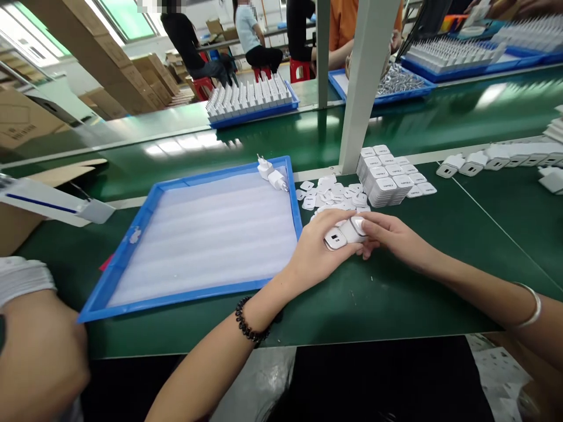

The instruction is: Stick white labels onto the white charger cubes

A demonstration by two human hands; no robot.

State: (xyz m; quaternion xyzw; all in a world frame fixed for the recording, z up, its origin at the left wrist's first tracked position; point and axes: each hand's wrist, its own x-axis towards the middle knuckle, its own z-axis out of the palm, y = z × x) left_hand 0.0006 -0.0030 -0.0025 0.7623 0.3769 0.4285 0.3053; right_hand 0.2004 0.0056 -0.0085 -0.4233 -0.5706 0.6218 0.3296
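The left hand [313,249] is closed around what appear to be two white adapters [336,238], set side by side, and the left one turns its port face to the near side. The fingers of the right hand [391,234] touch the right adapter at its end; whether they pinch it or only press, I cannot tell. The pair is above the green bench [417,310], right of the blue tray [197,293]. I suppose the left hand steadies it, so the right fingers can work more finely.

From the left, a co-worker's arm [39,351] appears blurred at the near edge. Next comes the tray, whose white lining [206,234] probably protects against scratches. Two plug adapters [271,174] lie in its far right corner. To the right of it, flat white pieces [329,190] lie in a loose heap, and beside them similar pieces stand in tight stacks [385,176], printed side up, perhaps for easy picking. At the right, a row of adapters [497,158] is lined up, seemingly to keep good order.
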